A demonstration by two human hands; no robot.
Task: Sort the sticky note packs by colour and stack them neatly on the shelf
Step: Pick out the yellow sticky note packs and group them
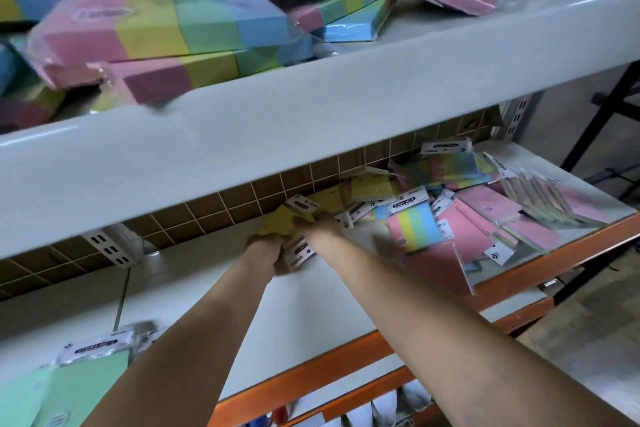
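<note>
Both my arms reach deep onto the middle shelf (311,305). My left hand (265,248) and my right hand (320,227) grip yellow sticky note packs (277,224) with white header cards, held together near the tiled back wall. The fingers are partly hidden by the packs and blurred. To the right lies a loose heap of packs: a four-colour pack (414,227), pink packs (485,211) and more yellow ones (370,189). Green packs (86,381) lie at the shelf's near left.
The upper shelf (311,135) overhangs my hands and carries large pink-yellow-green-blue packs (166,24) in a messy pile. An orange beam (346,364) edges the middle shelf. Lower shelves show below. A dark metal frame (602,114) stands at the right.
</note>
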